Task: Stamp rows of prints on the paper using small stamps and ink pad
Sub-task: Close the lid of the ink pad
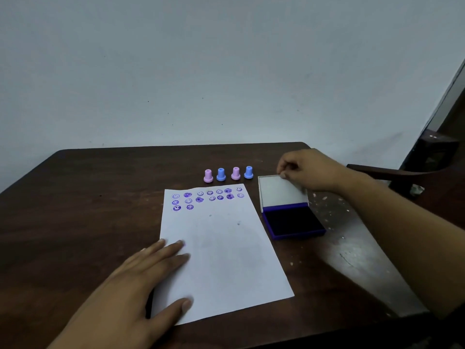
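A white paper [226,253] lies on the dark wooden table [88,197], with several purple smiley prints [206,197] in rows along its top edge. My left hand [141,280] rests flat on the paper's lower left corner, fingers spread. Behind the paper stand several small stamps in a line: pink [208,175], blue [221,174], pink [235,173], blue [248,172]. To the right sits the purple ink pad [294,221], open, its grey lid [280,191] tilted up. My right hand [307,170] pinches the lid's far edge.
A pale wall rises just behind the table's far edge. A dark wooden chair arm [377,171] sticks out at the right. Light specks mark the tabletop to the right of the ink pad.
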